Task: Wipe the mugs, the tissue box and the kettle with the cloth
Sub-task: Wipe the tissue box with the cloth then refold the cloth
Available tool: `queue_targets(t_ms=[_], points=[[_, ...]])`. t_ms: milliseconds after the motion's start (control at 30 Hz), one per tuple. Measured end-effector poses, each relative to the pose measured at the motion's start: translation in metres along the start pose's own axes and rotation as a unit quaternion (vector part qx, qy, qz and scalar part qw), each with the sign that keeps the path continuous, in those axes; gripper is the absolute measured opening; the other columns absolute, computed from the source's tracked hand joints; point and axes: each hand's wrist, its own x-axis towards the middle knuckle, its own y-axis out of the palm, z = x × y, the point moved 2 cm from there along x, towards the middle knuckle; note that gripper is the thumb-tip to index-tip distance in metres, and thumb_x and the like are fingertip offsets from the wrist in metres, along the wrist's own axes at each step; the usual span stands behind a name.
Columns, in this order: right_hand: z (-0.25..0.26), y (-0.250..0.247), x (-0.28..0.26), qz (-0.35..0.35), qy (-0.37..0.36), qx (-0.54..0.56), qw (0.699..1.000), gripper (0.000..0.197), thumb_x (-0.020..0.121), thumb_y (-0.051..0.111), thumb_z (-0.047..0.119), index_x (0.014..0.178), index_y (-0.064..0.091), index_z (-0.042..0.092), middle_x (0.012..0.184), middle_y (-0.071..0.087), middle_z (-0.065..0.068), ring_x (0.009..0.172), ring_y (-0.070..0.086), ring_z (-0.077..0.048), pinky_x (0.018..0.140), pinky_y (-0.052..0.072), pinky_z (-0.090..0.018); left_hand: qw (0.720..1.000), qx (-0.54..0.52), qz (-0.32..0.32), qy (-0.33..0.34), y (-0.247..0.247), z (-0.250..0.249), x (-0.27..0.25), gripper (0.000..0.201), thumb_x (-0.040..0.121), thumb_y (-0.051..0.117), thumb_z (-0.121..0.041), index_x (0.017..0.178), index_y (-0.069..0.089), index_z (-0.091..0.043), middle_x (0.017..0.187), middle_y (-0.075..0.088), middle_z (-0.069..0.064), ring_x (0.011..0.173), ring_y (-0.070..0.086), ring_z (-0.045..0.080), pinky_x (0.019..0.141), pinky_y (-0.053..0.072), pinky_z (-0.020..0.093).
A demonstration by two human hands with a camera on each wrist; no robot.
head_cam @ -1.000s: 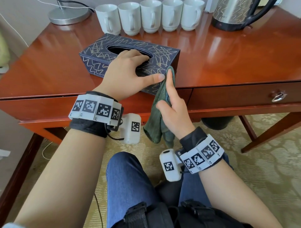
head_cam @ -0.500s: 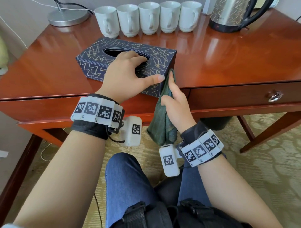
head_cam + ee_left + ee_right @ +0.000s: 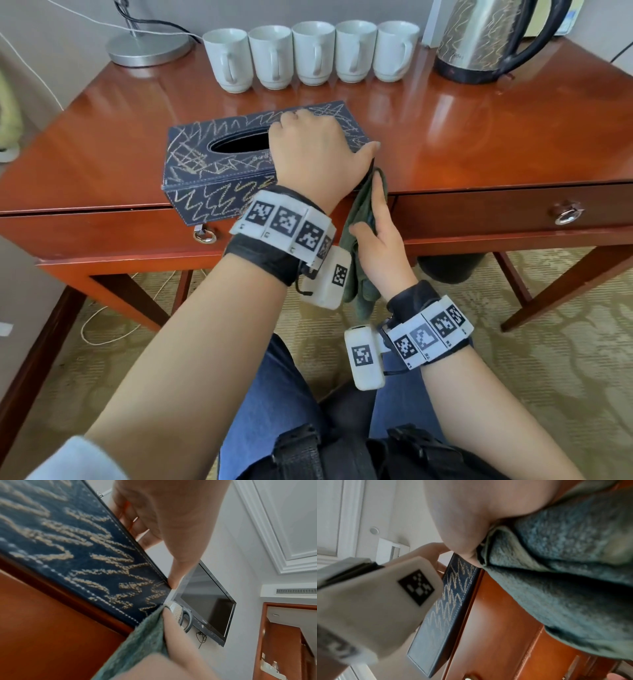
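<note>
A dark blue tissue box (image 3: pixel 219 164) with gold scribbles lies at the table's front edge, its near side hanging slightly over it. My left hand (image 3: pixel 318 147) grips its right half from above, thumb at the near right corner (image 3: pixel 174 577). My right hand (image 3: pixel 376 212) holds a green cloth (image 3: pixel 359 240) and presses it with a straight index finger against the box's right end. The rest of the cloth (image 3: pixel 556 574) hangs below the table edge. Several white mugs (image 3: pixel 311 54) stand in a row at the back, the steel kettle (image 3: pixel 479 37) to their right.
The red-brown wooden table (image 3: pixel 479 137) has drawers with ring pulls (image 3: pixel 567 214) in its front. A lamp base (image 3: pixel 147 48) with a cable stands at the back left. My knees are under the front edge, over patterned carpet.
The tissue box has turned so its long side faces me and slid towards the front edge, my left hand shifting to its right end. My right hand keeps the cloth against that end.
</note>
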Motion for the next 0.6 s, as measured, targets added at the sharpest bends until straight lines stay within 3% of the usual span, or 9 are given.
queue_targets(t_ms=[33, 100, 167, 233, 300, 333, 433, 533, 600], points=[[-0.001, 0.000, 0.000, 0.003, -0.002, -0.008, 1.000, 0.074, 0.096, 0.037, -0.001, 0.152, 0.009, 0.037, 0.140, 0.032, 0.026, 0.113, 0.049, 0.004, 0.101, 0.038, -0.027, 1.000, 0.002, 0.006, -0.006, 0.001, -0.003, 0.002, 0.065, 0.086, 0.045, -0.072, 0.086, 0.056, -0.007, 0.106, 0.063, 0.017, 0.107, 0.054, 0.034, 0.086, 0.039, 0.040], [-0.004, -0.001, 0.002, 0.008, -0.006, -0.025, 1.000, 0.075, 0.096, 0.037, 0.002, 0.152, 0.006, 0.040, 0.142, 0.027, 0.016, 0.115, 0.044, 0.007, 0.110, 0.033, -0.030, 1.000, 0.000, 0.017, -0.017, 0.000, -0.006, 0.006, 0.069, 0.086, 0.047, -0.071, 0.097, 0.062, -0.004, 0.109, 0.063, 0.017, 0.109, 0.054, 0.035, 0.089, 0.039, 0.040], [-0.006, -0.002, 0.005, 0.003, 0.007, -0.036, 0.999, 0.076, 0.096, 0.038, 0.004, 0.151, 0.004, 0.043, 0.131, 0.031, 0.008, 0.102, 0.042, 0.004, 0.097, 0.033, -0.018, 1.000, -0.004, 0.019, -0.012, -0.002, -0.006, 0.009, 0.068, 0.086, 0.045, -0.071, 0.095, 0.061, -0.005, 0.109, 0.063, 0.017, 0.110, 0.054, 0.034, 0.089, 0.038, 0.040], [-0.007, -0.003, 0.008, -0.008, 0.009, -0.043, 0.999, 0.076, 0.096, 0.039, 0.004, 0.151, 0.003, 0.043, 0.125, 0.033, 0.000, 0.093, 0.044, 0.013, 0.077, 0.033, -0.003, 0.999, -0.032, 0.020, 0.002, -0.003, 0.002, 0.012, 0.065, 0.089, 0.040, -0.072, 0.083, 0.055, -0.009, 0.106, 0.064, 0.017, 0.109, 0.055, 0.034, 0.093, 0.036, 0.041], [-0.008, -0.005, 0.009, -0.014, -0.006, -0.046, 0.999, 0.078, 0.095, 0.040, 0.002, 0.151, 0.003, 0.042, 0.129, 0.032, 0.000, 0.088, 0.040, 0.029, 0.071, 0.034, 0.003, 0.995, -0.095, 0.041, -0.002, -0.004, 0.019, 0.014, 0.068, 0.092, 0.035, -0.069, 0.072, 0.052, -0.007, 0.094, 0.064, 0.017, 0.100, 0.056, 0.033, 0.102, 0.029, 0.043], [-0.009, -0.004, 0.010, -0.015, -0.011, -0.045, 0.999, 0.079, 0.095, 0.041, 0.002, 0.151, 0.002, 0.042, 0.133, 0.032, 0.001, 0.086, 0.039, 0.031, 0.072, 0.034, 0.003, 0.991, -0.126, 0.052, -0.005, -0.005, 0.029, 0.014, 0.070, 0.094, 0.034, -0.067, 0.066, 0.051, -0.005, 0.083, 0.062, 0.015, 0.092, 0.055, 0.032, 0.105, 0.027, 0.043], [-0.010, 0.000, 0.010, -0.020, -0.024, -0.049, 0.998, 0.081, 0.096, 0.042, 0.002, 0.151, -0.002, 0.041, 0.146, 0.025, 0.003, 0.099, 0.033, 0.022, 0.088, 0.031, -0.007, 0.983, -0.174, 0.062, -0.001, -0.007, 0.054, 0.005, 0.063, 0.097, 0.038, -0.058, 0.056, 0.043, -0.010, 0.058, 0.045, 0.003, 0.065, 0.045, 0.020, 0.095, 0.032, 0.038], [-0.011, 0.008, 0.011, -0.027, -0.035, -0.046, 0.998, 0.081, 0.096, 0.042, 0.000, 0.151, -0.003, 0.038, 0.134, 0.025, 0.009, 0.099, 0.032, 0.018, 0.087, 0.026, -0.006, 0.975, -0.196, 0.102, 0.021, -0.007, 0.071, -0.006, 0.059, 0.096, 0.043, -0.057, 0.082, 0.066, -0.005, 0.073, 0.062, 0.009, 0.075, 0.058, 0.025, 0.072, 0.039, 0.034], [-0.013, 0.014, 0.012, -0.047, -0.036, -0.041, 0.997, 0.081, 0.095, 0.043, 0.001, 0.151, -0.002, 0.038, 0.131, 0.028, 0.009, 0.095, 0.038, 0.022, 0.088, 0.029, -0.006, 0.973, -0.199, 0.110, 0.038, -0.009, 0.075, -0.011, 0.055, 0.096, 0.044, -0.056, 0.101, 0.068, -0.007, 0.090, 0.068, 0.008, 0.089, 0.062, 0.027, 0.075, 0.046, 0.036]])
